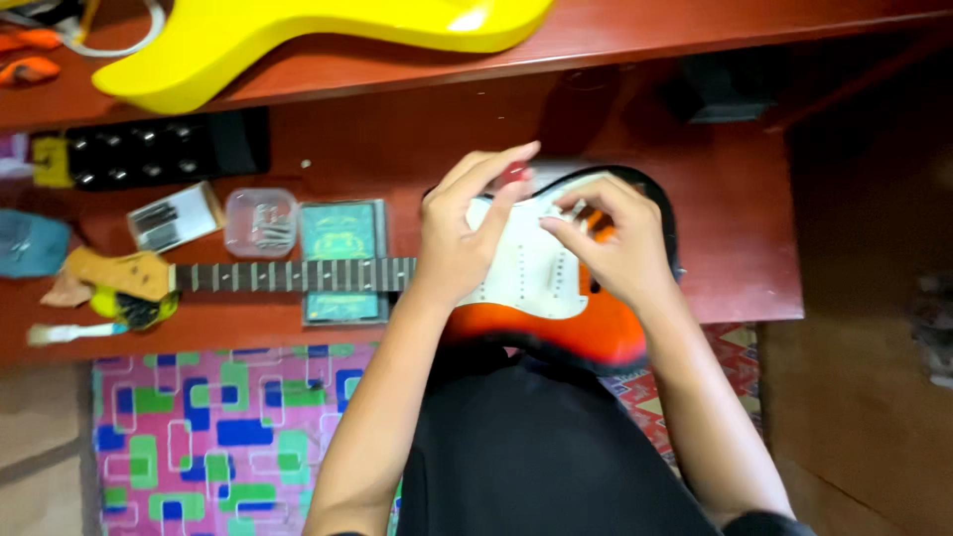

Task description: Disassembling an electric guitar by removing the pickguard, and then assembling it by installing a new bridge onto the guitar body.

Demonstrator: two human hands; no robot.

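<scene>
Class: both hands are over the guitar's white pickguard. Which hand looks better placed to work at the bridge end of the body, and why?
Probably the right hand: its fingertips already pinch at the bridge end of the pickguard. The left hand sits nearer the neck, fingers arched over a small red item, so it would have to cross over.

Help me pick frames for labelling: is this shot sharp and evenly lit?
Head view: hands motion-blurred over the sunburst guitar; glare on the yellow guitar body; right side under the desk falls into shadow; fretboard fairly crisp.
</scene>
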